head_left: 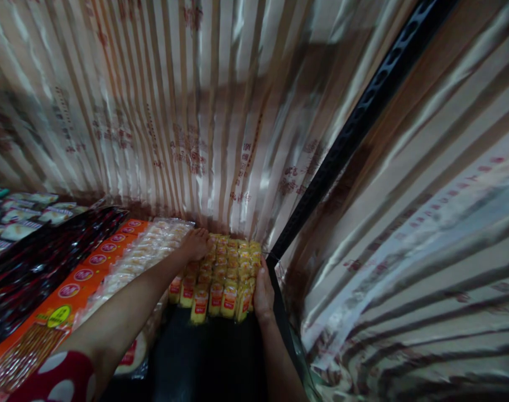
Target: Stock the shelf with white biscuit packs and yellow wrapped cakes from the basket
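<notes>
Rows of small yellow snack packets (221, 273) with red labels stand close together on a dark shelf (204, 357). My left hand (197, 244) reaches over to the back left of these rows, its fingers lying on or beside the rear packets; what is under the fingertips is hidden. Along the right side of the block, my right hand (264, 290) rests upright, fingers stretched out and palm against the outer packets. In front, a few packets stand a little forward of the others. Nothing is visibly gripped in the right hand.
Left of the yellow packets lie clear-wrapped pale snacks (131, 268), an orange packet strip (85, 273), dark shiny packages (49, 262) and white packs (22, 223). A black perforated post (342, 134) rises at the right corner. Striped printed sheeting (196, 111) hangs behind.
</notes>
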The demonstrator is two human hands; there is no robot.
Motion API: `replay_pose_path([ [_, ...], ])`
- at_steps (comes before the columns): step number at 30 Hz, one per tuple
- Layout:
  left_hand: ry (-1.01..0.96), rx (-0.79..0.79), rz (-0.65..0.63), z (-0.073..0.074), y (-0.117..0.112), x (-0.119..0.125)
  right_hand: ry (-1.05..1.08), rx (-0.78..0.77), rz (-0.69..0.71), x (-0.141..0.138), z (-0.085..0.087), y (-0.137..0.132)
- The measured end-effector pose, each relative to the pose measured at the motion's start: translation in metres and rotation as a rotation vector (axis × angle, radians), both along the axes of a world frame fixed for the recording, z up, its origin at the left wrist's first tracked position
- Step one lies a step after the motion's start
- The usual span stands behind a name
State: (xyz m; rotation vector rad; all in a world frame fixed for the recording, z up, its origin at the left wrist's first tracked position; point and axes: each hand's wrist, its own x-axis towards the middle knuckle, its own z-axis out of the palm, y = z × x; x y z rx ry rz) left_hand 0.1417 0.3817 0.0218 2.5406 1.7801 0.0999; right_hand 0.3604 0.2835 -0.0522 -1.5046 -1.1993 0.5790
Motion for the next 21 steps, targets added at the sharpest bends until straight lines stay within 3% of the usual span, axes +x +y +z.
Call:
replay_pose_path([
  [6,-0.046,0.079,0.009,0.005,-0.005,0.009,-0.009,0.01,0.0,-0.001,0.003,-0.002],
  [13,-0.054,0.07,-0.042,0.0,-0.047,0.034,-0.01,0.017,0.005,0.0,0.003,-0.001],
  [16,-0.05,0.122,0.029,-0.004,-0.057,0.028,-0.025,0.001,0.007,0.001,0.001,0.0],
  [21,-0.03,0.161,0.14,-0.007,-0.049,0.005,-0.022,0.005,-0.002,0.001,-0.002,0.002],
])
